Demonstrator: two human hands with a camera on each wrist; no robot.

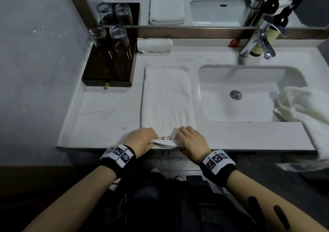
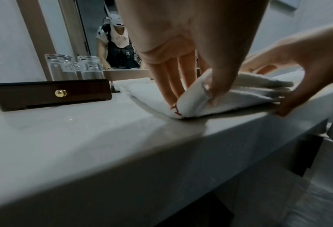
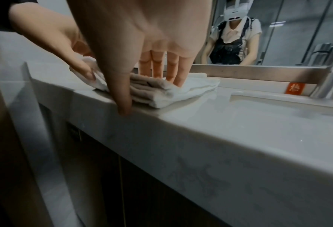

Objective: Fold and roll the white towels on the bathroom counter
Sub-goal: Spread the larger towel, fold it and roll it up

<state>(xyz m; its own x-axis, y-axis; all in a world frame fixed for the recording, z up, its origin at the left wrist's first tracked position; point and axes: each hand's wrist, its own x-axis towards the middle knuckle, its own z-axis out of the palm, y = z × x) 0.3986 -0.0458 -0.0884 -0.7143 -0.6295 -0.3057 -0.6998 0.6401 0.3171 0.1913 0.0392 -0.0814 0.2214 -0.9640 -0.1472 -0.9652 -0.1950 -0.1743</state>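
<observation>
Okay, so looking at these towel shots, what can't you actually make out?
- Head view: the red lettering on the folded towel is partly covered by the left hand.
- Head view: the loose towel beside the sink runs off the right edge.
- Head view: the bottle label sits behind the faucet.
- Right wrist view: the orange sign is too blurred to read.

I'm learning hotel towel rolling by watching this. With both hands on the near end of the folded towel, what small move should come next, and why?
Probably tuck the lifted near edge over and begin rolling it away, toward the mirror. The folded towel lies flat as a long strip, the left hand and right hand already pinch its near end off the counter, and a rolled towel sits at the back.
</observation>
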